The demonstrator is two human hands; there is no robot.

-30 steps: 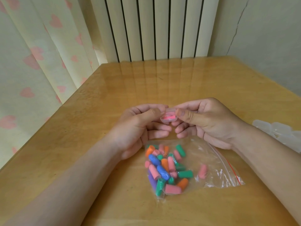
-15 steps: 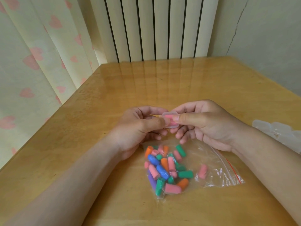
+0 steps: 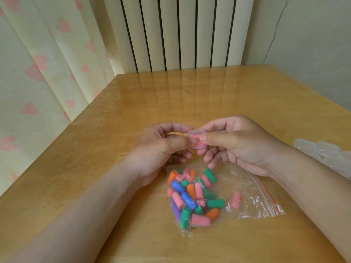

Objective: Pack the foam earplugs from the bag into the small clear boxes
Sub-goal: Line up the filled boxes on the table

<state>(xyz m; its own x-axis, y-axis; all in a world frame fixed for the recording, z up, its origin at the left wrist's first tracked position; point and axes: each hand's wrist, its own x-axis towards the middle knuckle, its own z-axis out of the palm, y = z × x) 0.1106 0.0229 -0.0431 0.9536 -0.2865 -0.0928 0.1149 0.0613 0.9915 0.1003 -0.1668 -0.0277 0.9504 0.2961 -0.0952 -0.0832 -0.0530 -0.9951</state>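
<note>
A small clear box (image 3: 197,139) with pink earplugs inside is pinched between both hands above the table. My left hand (image 3: 161,150) grips its left side with thumb and forefinger. My right hand (image 3: 235,143) holds its right side, thumb on the front. The box's lid looks nearly closed. Just below the hands lies a clear zip bag (image 3: 224,194) on the table, holding several foam earplugs (image 3: 190,198) in pink, green, blue, orange and purple. One pink earplug (image 3: 236,199) lies apart inside the bag, toward its red-lined opening.
A heap of small clear boxes (image 3: 326,154) sits at the table's right edge. The wooden table (image 3: 190,103) stretches back to a ribbed radiator panel. A heart-print curtain hangs on the left, past the table's left edge.
Both hands have lifted the box slightly and turned it, and the lid has come down over the pink earplugs. The bag has not moved.
</note>
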